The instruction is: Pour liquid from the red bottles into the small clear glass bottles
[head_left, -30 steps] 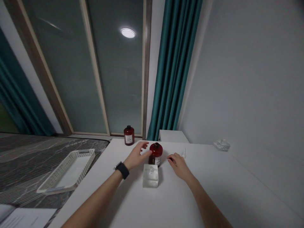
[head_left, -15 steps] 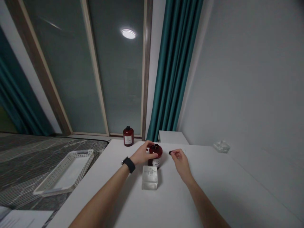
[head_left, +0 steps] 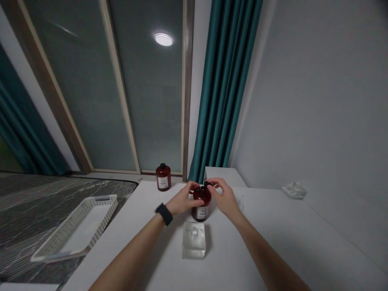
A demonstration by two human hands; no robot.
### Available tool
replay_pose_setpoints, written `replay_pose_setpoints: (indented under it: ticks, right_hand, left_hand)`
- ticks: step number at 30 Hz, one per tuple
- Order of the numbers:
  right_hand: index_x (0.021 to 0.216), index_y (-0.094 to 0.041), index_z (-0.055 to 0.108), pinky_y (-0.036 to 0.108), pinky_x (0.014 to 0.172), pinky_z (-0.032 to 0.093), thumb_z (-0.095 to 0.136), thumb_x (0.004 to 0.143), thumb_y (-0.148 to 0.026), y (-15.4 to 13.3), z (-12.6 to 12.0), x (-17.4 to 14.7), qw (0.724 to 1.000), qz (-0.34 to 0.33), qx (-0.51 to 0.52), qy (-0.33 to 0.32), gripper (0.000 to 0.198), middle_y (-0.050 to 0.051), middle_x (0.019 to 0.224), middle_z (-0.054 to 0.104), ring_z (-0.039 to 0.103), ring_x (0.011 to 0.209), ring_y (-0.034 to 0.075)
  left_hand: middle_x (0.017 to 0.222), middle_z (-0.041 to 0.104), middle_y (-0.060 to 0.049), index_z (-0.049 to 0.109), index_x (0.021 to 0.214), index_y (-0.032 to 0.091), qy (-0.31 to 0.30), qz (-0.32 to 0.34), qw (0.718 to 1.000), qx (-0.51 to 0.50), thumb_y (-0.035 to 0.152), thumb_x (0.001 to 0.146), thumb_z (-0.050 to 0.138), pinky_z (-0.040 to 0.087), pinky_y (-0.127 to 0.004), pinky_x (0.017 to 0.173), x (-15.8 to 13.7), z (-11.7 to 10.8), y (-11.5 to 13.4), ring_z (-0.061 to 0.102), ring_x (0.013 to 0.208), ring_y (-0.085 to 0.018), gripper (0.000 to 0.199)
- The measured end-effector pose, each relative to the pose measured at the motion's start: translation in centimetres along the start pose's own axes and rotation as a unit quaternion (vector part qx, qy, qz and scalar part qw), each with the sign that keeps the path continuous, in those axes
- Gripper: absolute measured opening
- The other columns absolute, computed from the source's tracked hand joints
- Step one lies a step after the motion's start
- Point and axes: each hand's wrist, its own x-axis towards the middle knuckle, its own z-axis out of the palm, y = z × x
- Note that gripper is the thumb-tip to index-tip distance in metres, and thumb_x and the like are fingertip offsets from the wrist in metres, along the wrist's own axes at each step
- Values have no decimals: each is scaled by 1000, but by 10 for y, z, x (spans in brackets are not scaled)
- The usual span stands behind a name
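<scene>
A dark red bottle (head_left: 202, 208) with a white label stands upright on the white table. My left hand (head_left: 183, 199), with a black watch on its wrist, is wrapped around the bottle's upper left side. Pinched in the fingers of my right hand (head_left: 223, 198) is a small black cap (head_left: 207, 184), held just above and to the right of the bottle's neck; whether it touches the rim I cannot tell. Directly in front of the bottle sits a clear square glass bottle (head_left: 194, 241) with a round opening on top.
A second dark red bottle (head_left: 163, 178) with a black cap stands at the table's back left. At the right, by the wall, lies a clear glass object (head_left: 294, 190). A white plastic basket (head_left: 104, 226) is left of the table, and a white cabinet (head_left: 226, 176) stands behind it.
My right hand has brought the black cap leftward and up to the neck of the red bottle. My left hand still holds the bottle. The view has shifted slightly.
</scene>
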Motion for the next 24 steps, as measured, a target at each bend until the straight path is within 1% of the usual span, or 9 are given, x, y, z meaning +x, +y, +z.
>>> replay_pose_setpoints:
  ticks: [5, 9, 12, 16, 21, 24]
  right_hand:
    - [96, -22, 70, 37, 84, 48, 57, 86, -24, 6, 3, 10, 999, -1, -2, -42, 17, 6, 98, 70, 61, 90, 21]
    - [96, -24, 70, 35, 84, 48, 58, 84, -21, 1, 2, 20, 997, -2, -6, -75, 18, 4, 94, 69, 62, 87, 19]
    - [96, -24, 70, 36, 84, 48, 57, 84, -19, -3, 1, 24, 997, -6, -7, -81, 18, 5, 96, 68, 62, 88, 20]
    - [96, -23, 68, 37, 86, 48, 57, 86, -20, -6, -2, 24, 997, -6, 6, -74, 16, 6, 99, 69, 63, 93, 21]
    - [96, -23, 67, 38, 87, 49, 57, 87, -19, -6, -4, 16, 994, -4, 11, -112, 14, 6, 103, 69, 64, 94, 21]
    - [93, -23, 65, 39, 89, 48, 56, 87, -18, -4, -4, 14, 993, -5, 11, -118, 12, 7, 102, 69, 64, 97, 21]
  left_hand:
    - [114, 61, -10, 52, 115, 17, -8, -1, 1000, 6, 29, 73, 78, 46, -42, 93, 7, -2, -3, 59, 103, -25, 51]
    - [113, 62, -10, 52, 111, 18, -12, -2, 1000, -3, 29, 72, 79, 47, -42, 93, 9, -2, -4, 59, 101, -25, 49]
    - [113, 62, -9, 52, 109, 18, -10, -3, 1000, -9, 28, 71, 79, 46, -43, 93, 8, -1, -5, 59, 102, -25, 47]
    - [115, 61, -10, 52, 111, 18, -4, -17, 1000, -16, 27, 73, 79, 46, -42, 94, 4, 0, -2, 60, 103, -24, 48]
    - [114, 62, -9, 52, 111, 18, -27, -20, 999, -29, 26, 75, 77, 47, -41, 93, 4, -2, 5, 61, 101, -24, 45]
    - [115, 61, -9, 52, 111, 18, -36, -22, 999, -33, 25, 75, 77, 46, -41, 94, 5, -3, 8, 60, 103, -24, 44]
